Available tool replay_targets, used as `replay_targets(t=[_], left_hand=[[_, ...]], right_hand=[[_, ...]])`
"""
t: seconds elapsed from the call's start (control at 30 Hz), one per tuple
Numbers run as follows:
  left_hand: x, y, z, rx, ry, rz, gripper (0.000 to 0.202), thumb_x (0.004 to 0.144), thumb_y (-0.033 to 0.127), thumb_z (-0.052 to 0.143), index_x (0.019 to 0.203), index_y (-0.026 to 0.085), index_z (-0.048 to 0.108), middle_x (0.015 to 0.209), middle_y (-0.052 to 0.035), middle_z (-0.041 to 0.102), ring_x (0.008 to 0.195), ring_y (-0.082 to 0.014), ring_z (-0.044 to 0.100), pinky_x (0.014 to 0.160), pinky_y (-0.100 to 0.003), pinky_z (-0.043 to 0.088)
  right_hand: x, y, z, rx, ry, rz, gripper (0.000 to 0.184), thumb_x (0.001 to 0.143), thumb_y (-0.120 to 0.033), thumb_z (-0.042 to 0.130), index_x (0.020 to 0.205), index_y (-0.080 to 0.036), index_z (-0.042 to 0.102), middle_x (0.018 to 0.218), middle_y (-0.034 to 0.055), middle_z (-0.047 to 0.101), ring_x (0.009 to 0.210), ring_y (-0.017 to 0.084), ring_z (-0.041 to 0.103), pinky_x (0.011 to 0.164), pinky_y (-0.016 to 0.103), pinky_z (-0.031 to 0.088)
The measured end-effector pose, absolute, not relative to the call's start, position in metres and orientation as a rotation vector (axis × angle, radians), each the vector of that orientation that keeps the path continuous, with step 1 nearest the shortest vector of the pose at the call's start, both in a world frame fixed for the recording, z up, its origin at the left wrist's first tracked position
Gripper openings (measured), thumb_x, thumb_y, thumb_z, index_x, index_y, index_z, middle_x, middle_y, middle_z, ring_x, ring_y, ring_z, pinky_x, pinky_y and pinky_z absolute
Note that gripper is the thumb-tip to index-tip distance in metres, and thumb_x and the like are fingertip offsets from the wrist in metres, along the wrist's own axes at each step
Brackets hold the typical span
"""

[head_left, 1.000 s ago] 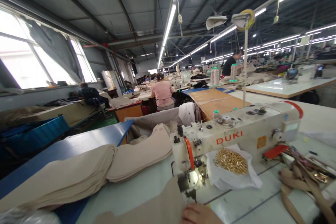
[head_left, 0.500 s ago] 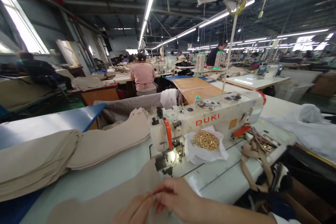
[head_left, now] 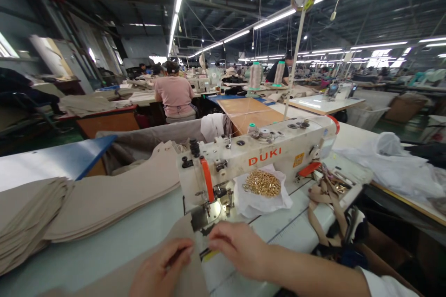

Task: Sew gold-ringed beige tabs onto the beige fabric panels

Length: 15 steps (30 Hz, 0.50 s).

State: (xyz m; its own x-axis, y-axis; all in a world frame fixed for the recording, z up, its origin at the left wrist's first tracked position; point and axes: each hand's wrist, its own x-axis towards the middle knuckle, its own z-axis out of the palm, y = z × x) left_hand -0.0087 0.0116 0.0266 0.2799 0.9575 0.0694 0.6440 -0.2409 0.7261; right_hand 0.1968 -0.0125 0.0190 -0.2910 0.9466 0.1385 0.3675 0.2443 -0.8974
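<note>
Left hand (head_left: pixel 163 267) is resting over the beige cloth (head_left: pixel 194 273), thumb and forefinger curving toward each other; cannot tell whether they are pinching the cloth. Right hand (head_left: pixel 240 250) is hovering by the cloth's right edge, fingertips bunching close together; whether anything thin is sitting between them, cannot tell. The cloth is lying flat on the near side of the sewing machine (head_left: pixel 258 148), its far corner reaching just beside the metal plate below the orange guard (head_left: pixel 206 178).

Risks, my reading. Both hands are lying close to the stitching end; a machine starting early could be putting fingertips in danger. If the left hand is bearing unevenly, the cloth could be skewing or wrinkling, and its edge could be wandering off line. Gold metal pieces (head_left: pixel 264 183) are heaping loosely on a white wrap (head_left: pixel 244 202), just beyond the right hand; a knuckle brushing the wrap could be spilling them over the worktop. Tan straps (head_left: pixel 314 206) are trailing over the near edge, beyond the right forearm; a sleeve catching there could be dragging them down. At left, stacked cloth pieces (head_left: pixel 114 209) are leaning loosely; a bump could be fanning them apart.
</note>
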Motion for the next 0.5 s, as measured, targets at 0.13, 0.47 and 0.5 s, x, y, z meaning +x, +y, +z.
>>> replay_targets(t=[0.13,0.47,0.5], left_hand=[[-0.015,0.027,0.017,1.796,1.541,0.743,0.028,0.069,0.048,0.050,0.074,0.027,0.068,0.059,0.0017,0.070,0.062,-0.0228,0.068,0.065,-0.029,0.055],[-0.005,0.030,0.010,1.765,1.516,0.728,0.031,0.067,0.047,0.048,0.077,0.025,0.067,0.061,0.0001,0.070,0.064,-0.0238,0.068,0.067,-0.033,0.054],[-0.005,0.030,0.010,1.763,1.511,0.734,0.030,0.067,0.047,0.048,0.076,0.025,0.066,0.061,0.0005,0.070,0.064,-0.0236,0.068,0.066,-0.032,0.054]], right_hand=[[0.253,0.018,0.034,-1.585,-2.067,0.386,0.020,0.088,-0.011,0.046,0.092,-0.016,0.065,0.091,0.0037,0.069,0.086,0.014,0.062,0.079,0.022,0.044],[0.272,0.076,0.032,-1.901,-2.395,0.097,0.024,0.086,-0.007,0.045,0.081,-0.005,0.069,0.088,0.0120,0.069,0.088,0.022,0.064,0.083,0.031,0.045],[0.271,0.078,0.032,-1.909,-2.409,0.079,0.029,0.088,-0.006,0.040,0.083,-0.004,0.068,0.089,0.0119,0.069,0.090,0.021,0.064,0.084,0.031,0.045]])
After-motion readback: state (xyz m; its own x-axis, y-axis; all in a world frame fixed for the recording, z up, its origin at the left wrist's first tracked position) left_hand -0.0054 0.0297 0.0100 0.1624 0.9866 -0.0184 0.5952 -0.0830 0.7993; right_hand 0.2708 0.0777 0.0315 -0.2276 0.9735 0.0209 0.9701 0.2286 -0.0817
